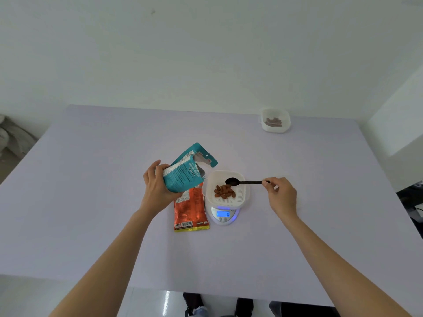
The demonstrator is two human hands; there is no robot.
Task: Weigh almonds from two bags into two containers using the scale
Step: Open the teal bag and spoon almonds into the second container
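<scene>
On the lavender bench (91, 202), nearest, an orange bag (190, 209) lies flat with its long axis from 6 to 12 o'clock and its barcode end toward 6. Just beside it, at its 3 o'clock, stands the scale (223, 215), its blue display lit. On the scale sits a white container (243, 194) with a small heap of almonds (224, 191) on its floor.

The right hand (281, 195) pinches the handle end of a black spoon (246, 182) between curled fingers (266, 183). The spoon lies level from 3 to 9 o'clock, its bowl pointing to 9 over the container's far side. The left hand (158, 186) has its fingers wrapped round the lower part of a teal bag (183, 177), held off the bench above the orange bag's far end. The teal bag leans with its torn-open mouth toward 1 o'clock, near the container's 10 o'clock corner.

Well apart at 1 o'clock, near the bench's far edge, a second container (286, 125) holds a few almonds.
</scene>
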